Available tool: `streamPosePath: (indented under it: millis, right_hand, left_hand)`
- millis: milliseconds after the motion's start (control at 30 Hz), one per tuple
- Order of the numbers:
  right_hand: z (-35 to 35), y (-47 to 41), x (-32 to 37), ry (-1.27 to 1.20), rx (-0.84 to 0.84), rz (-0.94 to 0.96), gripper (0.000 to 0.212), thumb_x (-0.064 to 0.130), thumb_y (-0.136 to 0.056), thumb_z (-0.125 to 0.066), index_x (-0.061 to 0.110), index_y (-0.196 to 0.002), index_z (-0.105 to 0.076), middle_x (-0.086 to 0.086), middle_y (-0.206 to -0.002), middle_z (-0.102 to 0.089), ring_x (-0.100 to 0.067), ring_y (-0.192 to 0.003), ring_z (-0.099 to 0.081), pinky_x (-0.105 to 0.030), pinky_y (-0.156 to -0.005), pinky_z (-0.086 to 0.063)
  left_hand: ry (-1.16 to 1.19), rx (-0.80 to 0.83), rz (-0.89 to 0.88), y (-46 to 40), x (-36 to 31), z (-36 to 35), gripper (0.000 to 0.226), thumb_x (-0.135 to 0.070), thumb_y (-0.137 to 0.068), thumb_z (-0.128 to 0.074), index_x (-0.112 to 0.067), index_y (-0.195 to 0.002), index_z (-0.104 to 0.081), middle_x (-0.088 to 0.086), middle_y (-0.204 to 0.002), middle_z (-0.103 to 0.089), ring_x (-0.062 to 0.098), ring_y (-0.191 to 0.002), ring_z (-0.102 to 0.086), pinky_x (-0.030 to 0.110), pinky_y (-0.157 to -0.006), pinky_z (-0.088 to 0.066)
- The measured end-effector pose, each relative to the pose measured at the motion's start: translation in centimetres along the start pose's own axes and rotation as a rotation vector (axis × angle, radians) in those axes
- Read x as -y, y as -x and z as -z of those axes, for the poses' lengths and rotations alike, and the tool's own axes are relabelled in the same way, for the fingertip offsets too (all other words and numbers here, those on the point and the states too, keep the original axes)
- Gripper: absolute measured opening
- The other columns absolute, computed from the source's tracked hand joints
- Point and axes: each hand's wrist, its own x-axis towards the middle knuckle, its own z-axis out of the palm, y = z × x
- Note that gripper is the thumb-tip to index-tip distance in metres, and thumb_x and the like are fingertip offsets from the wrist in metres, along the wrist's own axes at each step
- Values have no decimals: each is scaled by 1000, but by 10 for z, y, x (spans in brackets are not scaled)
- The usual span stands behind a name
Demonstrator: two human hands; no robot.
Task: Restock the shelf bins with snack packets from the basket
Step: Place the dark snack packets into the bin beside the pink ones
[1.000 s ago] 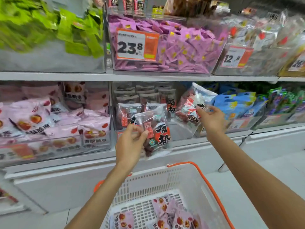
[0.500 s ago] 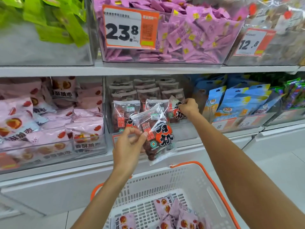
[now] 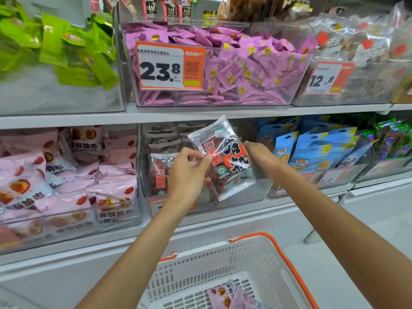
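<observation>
The snack packet point(image 3: 223, 157), glossy clear film over dark red fruit with bold black lettering, now sits higher, tilted before the middle clear bin point(image 3: 263, 192). The left hand point(image 3: 189, 175) pinches its left edge; the right hand point(image 3: 258, 156), half a second ago reaching into that bin, has come back to grip its right edge. Below, the white slotted basket point(image 3: 267, 259) with orange rim holds pink packets point(image 3: 229, 295).

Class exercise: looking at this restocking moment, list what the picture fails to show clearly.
- Head view: right hand grip on the clear packet, fingers hidden behind it.
- Price tag on the middle bin, covered by the left hand and forearm.
- Basket contents, cut off by the bottom edge.
</observation>
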Motion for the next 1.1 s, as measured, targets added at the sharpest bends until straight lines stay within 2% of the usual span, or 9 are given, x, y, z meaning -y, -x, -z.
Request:
streamPosePath:
  millis: [100, 200, 267, 367, 467, 567, 700, 833, 1100]
  right_hand:
    - [23, 26, 2, -193, 11, 56, 31, 20, -101, -35, 18, -86, -62, 4, -74, -65, -10, -73, -57, -19, -64, -44]
    - [34, 40, 0, -117, 13, 200, 27, 6, -96, -38, 17, -112, -57, 3, -92, -64, -9, -88, -59, -8, -63, -45]
    - [35, 33, -12, 122, -48, 259, 34, 7, -93, -53, 10, -127, -49, 1, -107, -56, -13, -98, -55, -10, -69, -44]
    - [30, 17, -30, 553, -140, 275, 48, 18, -86, -66, 2, -125, -45, -7, -105, -55, -20, -95, -53, -26, -75, -38]
    - [17, 7, -34, 599, -158, 187, 56, 25, -87, -63, 2, -131, -36, -15, -122, -57, -33, -113, -54, -34, -85, -42]
    - [8, 1, -33, 704, -187, 147, 53, 18, -86, -62, 5, -129, -34, -17, -125, -55, -36, -116, -53, -36, -88, -43]
    - [7, -8, -37, 671, -135, 110, 49, 17, -81, -69, 12, -119, -39, -11, -112, -61, -31, -107, -58, -34, -84, -44]
    - [15, -1, -46, 503, -76, 112, 44, 11, -80, -69, 12, -119, -48, -5, -103, -62, -26, -105, -60, -39, -92, -49]
    - [29, 82, -49, 524, -63, 330, 49, 7, -86, -63, 3, -133, -48, -13, -132, -52, -27, -119, -51, -27, -95, -38]
  left_hand:
    - [-138, -1, -40, -21, -6, -28, 17, -34, -89, -63, -28, -81, -50, -16, -82, -65, 14, -72, -71, 42, -85, -54]
    - [-191, -22, -58, -37, 0, -54, 22, -33, -90, -62, -29, -75, -46, -9, -92, -68, 19, -87, -68, 41, -89, -50]
    - [-259, 33, -27, -46, 7, -68, 21, -31, -91, -60, -28, -77, -45, -4, -96, -67, 19, -88, -66, 33, -83, -50]
    - [-623, 96, -49, -54, 16, -76, 10, -35, -87, -66, -28, -83, -60, -9, -96, -67, 16, -91, -62, 25, -72, -41]
    - [-717, 34, -82, -64, 20, -77, 26, -47, -78, -71, -26, -92, -69, -8, -94, -70, 16, -94, -64, 31, -81, -50]
    - [-741, -6, -83, -70, 23, -77, 25, -41, -80, -72, -22, -96, -68, -4, -97, -71, 20, -98, -65, 31, -79, -49]
    - [-860, -12, -81, -74, 25, -67, 19, -38, -79, -73, -20, -81, -74, -1, -88, -71, 25, -88, -67, 29, -68, -46]
    - [-850, 102, -69, -68, 27, -57, 21, -48, -83, -68, -28, -84, -73, -7, -93, -72, 20, -92, -66, 35, -79, -53]
    - [-800, 81, -161, -4, 16, -14, 17, -23, -87, -57, -30, -97, -69, -10, -103, -70, 20, -100, -64, 30, -78, -48]
